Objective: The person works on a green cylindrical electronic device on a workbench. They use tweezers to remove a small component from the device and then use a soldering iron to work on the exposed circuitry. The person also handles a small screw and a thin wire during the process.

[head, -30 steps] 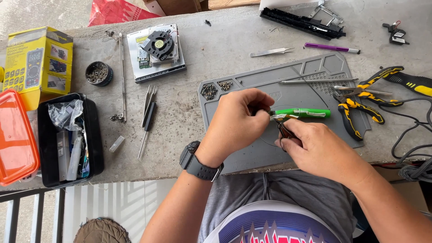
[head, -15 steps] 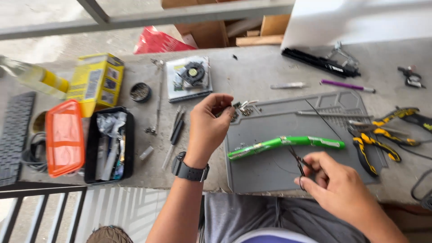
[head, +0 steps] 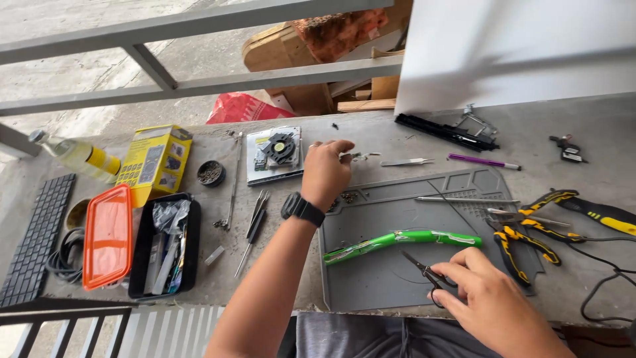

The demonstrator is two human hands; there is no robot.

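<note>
On the grey concrete worktop (head: 199, 278) by a metal railing, the left hand (head: 326, 174) pinches a small metal part near the far edge; the right hand (head: 487, 301) grips small black scissors (head: 427, 272) on the grey silicone mat (head: 424, 265), beside a curved green tool (head: 404, 240).

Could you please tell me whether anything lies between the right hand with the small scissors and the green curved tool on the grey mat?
Nothing visible does: only bare grey silicone work mat separates the right hand, holding small black scissors, from the green curved tool.
</note>
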